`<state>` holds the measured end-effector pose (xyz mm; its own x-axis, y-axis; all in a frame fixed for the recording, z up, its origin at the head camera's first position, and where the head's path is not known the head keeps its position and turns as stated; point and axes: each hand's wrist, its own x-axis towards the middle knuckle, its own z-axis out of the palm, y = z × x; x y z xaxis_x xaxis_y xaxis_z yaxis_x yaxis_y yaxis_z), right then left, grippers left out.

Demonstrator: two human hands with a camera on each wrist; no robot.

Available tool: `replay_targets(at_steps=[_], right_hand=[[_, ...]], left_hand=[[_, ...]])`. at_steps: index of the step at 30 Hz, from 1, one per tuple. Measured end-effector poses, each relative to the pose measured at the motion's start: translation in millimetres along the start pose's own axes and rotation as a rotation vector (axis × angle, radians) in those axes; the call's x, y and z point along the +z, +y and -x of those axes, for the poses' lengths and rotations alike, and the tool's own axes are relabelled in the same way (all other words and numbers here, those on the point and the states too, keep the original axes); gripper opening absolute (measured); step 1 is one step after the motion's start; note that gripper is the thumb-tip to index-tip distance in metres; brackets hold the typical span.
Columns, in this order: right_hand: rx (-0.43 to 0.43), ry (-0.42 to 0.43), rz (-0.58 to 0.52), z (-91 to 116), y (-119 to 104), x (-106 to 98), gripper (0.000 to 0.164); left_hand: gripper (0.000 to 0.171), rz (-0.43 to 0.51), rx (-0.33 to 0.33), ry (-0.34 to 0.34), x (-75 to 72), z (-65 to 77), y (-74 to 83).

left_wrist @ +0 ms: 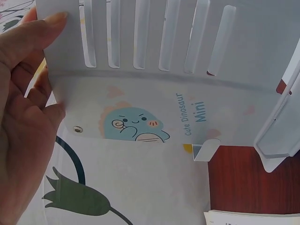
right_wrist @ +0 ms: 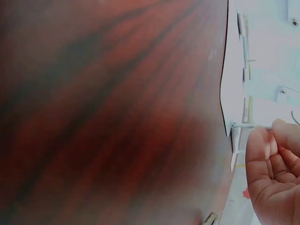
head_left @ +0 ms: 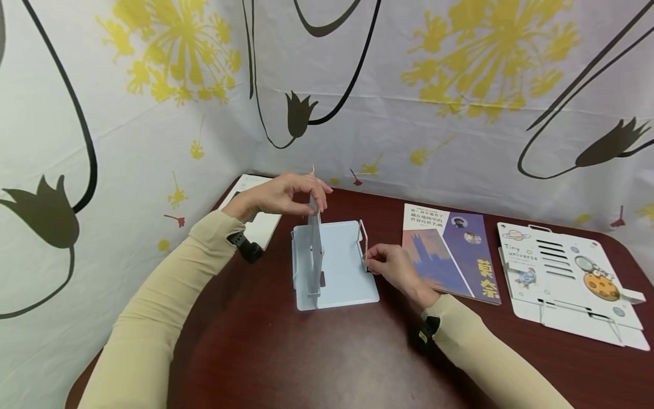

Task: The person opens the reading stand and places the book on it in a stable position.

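Note:
A light-blue folding book stand is on the table in the head view, its flat base (head_left: pixel 342 267) lying down and its slotted panel (head_left: pixel 316 255) upright, nearly edge-on. My left hand (head_left: pixel 291 194) grips the panel's top edge between thumb and fingers. In the left wrist view that panel shows a blue cartoon dinosaur (left_wrist: pixel 136 124) and the words "Cute Dinosaur Mini". At the base's right side a thin wire support (head_left: pixel 363 236) stands raised. My right hand (head_left: pixel 395 270) pinches this wire near its lower end; the right wrist view shows the wire (right_wrist: pixel 248 125) between thumb and forefinger.
To the right lies a purple and white book (head_left: pixel 444 255), then a white stand with space drawings (head_left: pixel 567 284). A pale book (head_left: pixel 263 227) lies behind my left wrist. Flower-printed cloth (head_left: pixel 347 130) rises behind the dark red table (head_left: pixel 286 363).

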<state>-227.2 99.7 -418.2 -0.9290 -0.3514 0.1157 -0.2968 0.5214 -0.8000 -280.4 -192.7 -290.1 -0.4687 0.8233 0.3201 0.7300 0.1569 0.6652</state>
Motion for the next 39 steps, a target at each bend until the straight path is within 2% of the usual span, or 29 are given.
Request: replay_targets(at_steps=[5, 15, 24, 39], right_hand=[[-0.030, -0.042, 0.072, -0.8, -3.4, 1.2, 0.007], [-0.088, -0.052, 0.178, 3.2, -10.0, 9.8, 0.004], [-0.112, -0.044, 0.191, 3.9, -13.1, 15.3, 0.005], [-0.112, -0.054, 0.204, 3.4, -15.2, 17.4, 0.005]], left_hand=[[0.008, 0.020, 0.004, -0.013, -1.1, -1.4, 0.3], [0.009, 0.052, 0.004, -0.058, -0.3, -2.4, -0.4], [0.008, 0.065, -0.010, -0.064, -0.7, 0.7, 1.6], [0.008, 0.068, -0.027, -0.082, -0.2, -3.0, 2.0]])
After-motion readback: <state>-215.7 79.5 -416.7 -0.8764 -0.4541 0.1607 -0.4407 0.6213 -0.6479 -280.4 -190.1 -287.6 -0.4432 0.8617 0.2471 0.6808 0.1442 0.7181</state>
